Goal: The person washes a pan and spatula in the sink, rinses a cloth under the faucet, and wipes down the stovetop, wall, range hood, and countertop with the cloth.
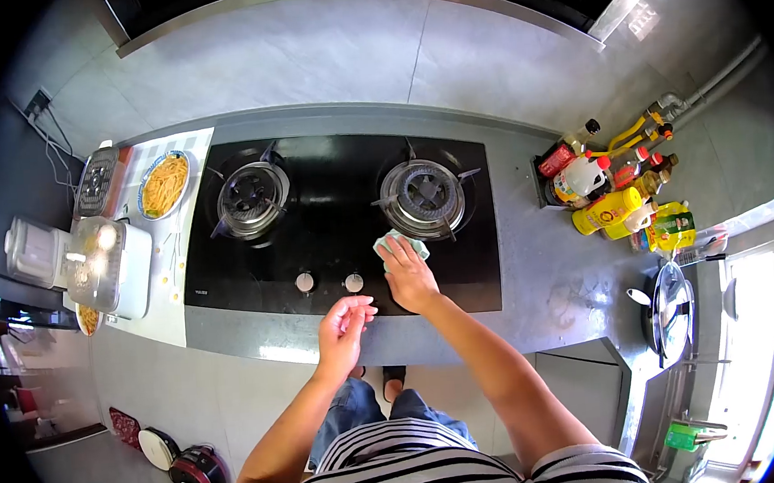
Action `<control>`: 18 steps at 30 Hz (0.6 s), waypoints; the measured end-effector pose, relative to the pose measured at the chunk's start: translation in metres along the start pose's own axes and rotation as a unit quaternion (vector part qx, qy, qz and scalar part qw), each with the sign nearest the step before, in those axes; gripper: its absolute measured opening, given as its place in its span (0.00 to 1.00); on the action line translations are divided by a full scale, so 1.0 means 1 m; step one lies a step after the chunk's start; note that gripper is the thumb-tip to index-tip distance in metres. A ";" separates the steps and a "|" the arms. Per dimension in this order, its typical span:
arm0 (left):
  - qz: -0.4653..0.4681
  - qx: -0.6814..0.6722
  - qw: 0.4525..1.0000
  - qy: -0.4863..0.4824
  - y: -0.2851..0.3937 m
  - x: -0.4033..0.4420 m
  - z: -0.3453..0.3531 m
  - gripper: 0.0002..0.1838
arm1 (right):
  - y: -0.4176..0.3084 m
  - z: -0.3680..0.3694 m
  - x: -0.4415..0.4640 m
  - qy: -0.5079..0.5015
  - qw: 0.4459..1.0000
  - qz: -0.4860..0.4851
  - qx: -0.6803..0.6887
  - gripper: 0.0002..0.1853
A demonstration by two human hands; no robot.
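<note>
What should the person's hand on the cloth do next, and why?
I'd probably slide the right hand and the pale green cloth left across the black cooktop: the hand already lies flat on the cloth, the glass between the burners looks unobstructed, and straight ahead the right burner with its raised supports would get in the way.

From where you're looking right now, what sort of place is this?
A kitchen, probably a home one: a two-burner cooktop is set into a grey counter, with bottles clustered toward the right.
</note>
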State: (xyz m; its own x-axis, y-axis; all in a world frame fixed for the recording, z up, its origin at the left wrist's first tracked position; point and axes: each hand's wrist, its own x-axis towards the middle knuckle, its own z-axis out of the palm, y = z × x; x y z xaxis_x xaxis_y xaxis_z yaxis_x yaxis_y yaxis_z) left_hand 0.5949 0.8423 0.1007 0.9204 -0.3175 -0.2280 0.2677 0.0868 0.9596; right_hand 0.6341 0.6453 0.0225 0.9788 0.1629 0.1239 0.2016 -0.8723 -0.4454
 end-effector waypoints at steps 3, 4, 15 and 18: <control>-0.016 -0.010 1.000 -0.012 -0.002 -0.005 0.006 0.10 | 0.007 -0.013 -0.023 -0.064 0.997 -0.046 0.011 0.34; -0.013 -0.008 1.000 -0.007 -0.002 -0.006 0.002 0.11 | 0.009 -0.020 -0.037 -0.088 0.993 -0.072 0.021 0.35; -0.023 -0.044 0.997 0.054 -0.002 -0.002 -0.030 0.10 | -0.021 0.019 0.047 -0.101 0.990 -0.095 0.014 0.35; -0.029 -0.047 0.996 0.065 0.004 -0.002 -0.041 0.10 | -0.016 0.016 0.079 -0.098 0.989 -0.113 0.021 0.31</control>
State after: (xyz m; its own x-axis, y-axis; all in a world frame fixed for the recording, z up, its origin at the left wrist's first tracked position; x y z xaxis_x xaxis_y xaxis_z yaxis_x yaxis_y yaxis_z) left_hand 0.6060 0.8816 0.0981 0.9304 -0.1997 -0.3072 0.3405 0.1615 0.9263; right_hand 0.7088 0.6796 0.0258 0.8961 0.4408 0.0515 0.4124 -0.7841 -0.4638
